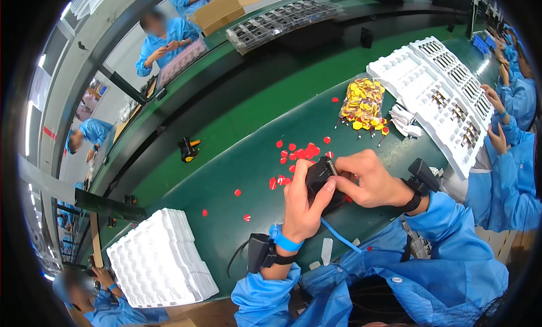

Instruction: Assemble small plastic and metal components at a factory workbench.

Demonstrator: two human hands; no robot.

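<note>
My left hand [302, 205] grips a small black block-shaped part [320, 179] from below and the left, thumb across its side. My right hand [370, 180] comes in from the right and pinches at the top of the same black part with its fingertips. Both hands hover just above the green table [237, 157]. Small red round discs [302, 152] lie scattered on the table just beyond the hands. Each wrist carries a black strapped device, and a blue band is on my left wrist.
A clear bag of yellow parts [363, 104] lies beyond the hands. White moulded trays [437, 95] stretch along the right; another stack of white trays [158, 259] sits at lower left. People in blue coats work around the table. A small black and orange object [188, 149] stands at left.
</note>
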